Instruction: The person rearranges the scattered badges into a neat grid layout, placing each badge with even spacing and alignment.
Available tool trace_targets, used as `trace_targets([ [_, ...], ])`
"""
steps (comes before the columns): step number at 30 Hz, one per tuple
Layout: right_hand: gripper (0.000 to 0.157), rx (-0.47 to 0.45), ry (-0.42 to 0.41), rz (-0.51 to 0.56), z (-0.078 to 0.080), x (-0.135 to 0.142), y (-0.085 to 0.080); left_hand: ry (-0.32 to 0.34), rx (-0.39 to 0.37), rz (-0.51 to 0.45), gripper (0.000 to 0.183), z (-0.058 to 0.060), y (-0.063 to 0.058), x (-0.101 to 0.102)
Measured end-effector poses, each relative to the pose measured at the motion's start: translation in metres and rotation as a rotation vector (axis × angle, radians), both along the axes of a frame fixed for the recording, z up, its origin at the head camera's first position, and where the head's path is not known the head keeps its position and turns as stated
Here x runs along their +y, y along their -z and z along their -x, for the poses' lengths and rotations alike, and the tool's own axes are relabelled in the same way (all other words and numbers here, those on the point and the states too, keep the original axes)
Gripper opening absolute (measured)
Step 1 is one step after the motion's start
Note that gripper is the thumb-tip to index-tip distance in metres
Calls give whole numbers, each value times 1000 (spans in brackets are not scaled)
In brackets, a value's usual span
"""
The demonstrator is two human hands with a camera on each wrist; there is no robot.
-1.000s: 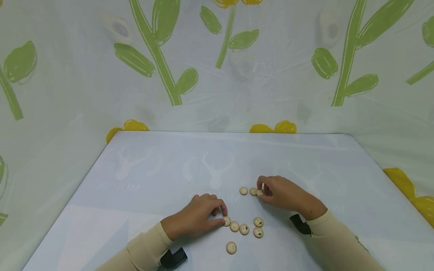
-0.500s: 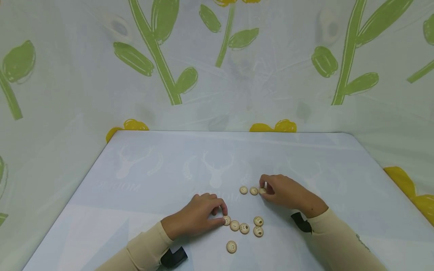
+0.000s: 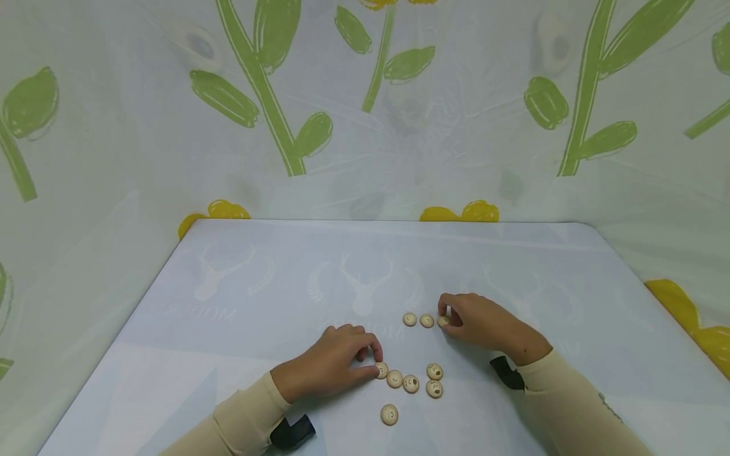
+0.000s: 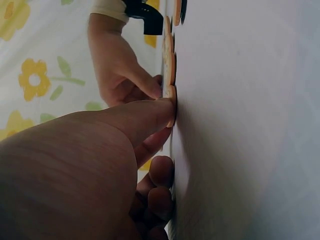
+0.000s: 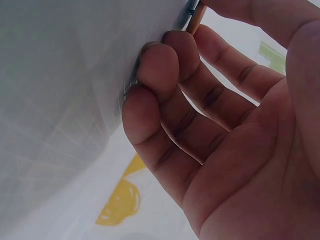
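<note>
Small round wooden discs with printed faces lie on the pale table [image 3: 256, 285]. My left hand [image 3: 333, 361] pinches one wooden disc [image 3: 381, 370] between thumb and index finger, at the left end of a touching row. In that row a second disc [image 3: 395, 379] and a third disc [image 3: 411, 384] follow to the right. Farther back, my right hand [image 3: 476, 322] pinches another disc [image 3: 443, 322] at its edge, with the thumb and finger covering part of it. That one ends a back row with two more, a left disc [image 3: 409, 319] and a middle disc [image 3: 427, 320].
Two discs, an upper one [image 3: 435, 371] and a lower one [image 3: 435, 389], touch each other right of the front row. A single disc [image 3: 390, 415] lies nearer the front. Behind the table hangs a flower-printed cloth [image 3: 456, 145]. Black straps [image 3: 292, 434] sit at both wrists.
The right hand has slid its disc slightly right, opening a gap between it and the middle disc of the back row. The left hand stays in place.
</note>
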State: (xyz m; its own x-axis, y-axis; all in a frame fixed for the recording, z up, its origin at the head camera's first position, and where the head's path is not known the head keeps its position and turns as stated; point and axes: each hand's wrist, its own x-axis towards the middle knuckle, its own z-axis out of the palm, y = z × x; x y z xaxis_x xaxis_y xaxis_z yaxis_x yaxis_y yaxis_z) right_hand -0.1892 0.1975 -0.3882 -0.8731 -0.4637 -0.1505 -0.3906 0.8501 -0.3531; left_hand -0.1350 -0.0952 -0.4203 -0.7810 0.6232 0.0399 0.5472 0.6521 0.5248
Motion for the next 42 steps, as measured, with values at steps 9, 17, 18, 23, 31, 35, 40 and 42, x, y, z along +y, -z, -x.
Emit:
trace_targets([
  [9, 11, -4, -20, 20, -1, 1, 0, -8, -13, 9, 10, 0, 0, 0],
  [17, 12, -15, 2, 4, 0, 1, 1, -11, -25, 6, 10, 0, 0, 0],
  [18, 12, -16, 0, 3, 1, 1, 1, -11, -25, 6, 9, 0, 0, 0],
  [23, 14, -28, 11, -2, 1, 1, 2, -15, -24, 11, 9, 1, 1, 0],
  [31, 15, -34, 6, 2, 1, 0, 0, -17, -21, 7, 10, 0, -1, 0],
  [35, 14, -25, -6, 20, 0, 0, -1, -13, -19, -3, 9, 0, -3, 0],
  [40, 14, -32, -3, 22, -1, -1, -3, -13, -22, 2, 9, -1, -4, 0],
  [42, 13, -36, 1, 22, -1, -1, -4, -13, -22, 5, 9, -1, -4, 0],
])
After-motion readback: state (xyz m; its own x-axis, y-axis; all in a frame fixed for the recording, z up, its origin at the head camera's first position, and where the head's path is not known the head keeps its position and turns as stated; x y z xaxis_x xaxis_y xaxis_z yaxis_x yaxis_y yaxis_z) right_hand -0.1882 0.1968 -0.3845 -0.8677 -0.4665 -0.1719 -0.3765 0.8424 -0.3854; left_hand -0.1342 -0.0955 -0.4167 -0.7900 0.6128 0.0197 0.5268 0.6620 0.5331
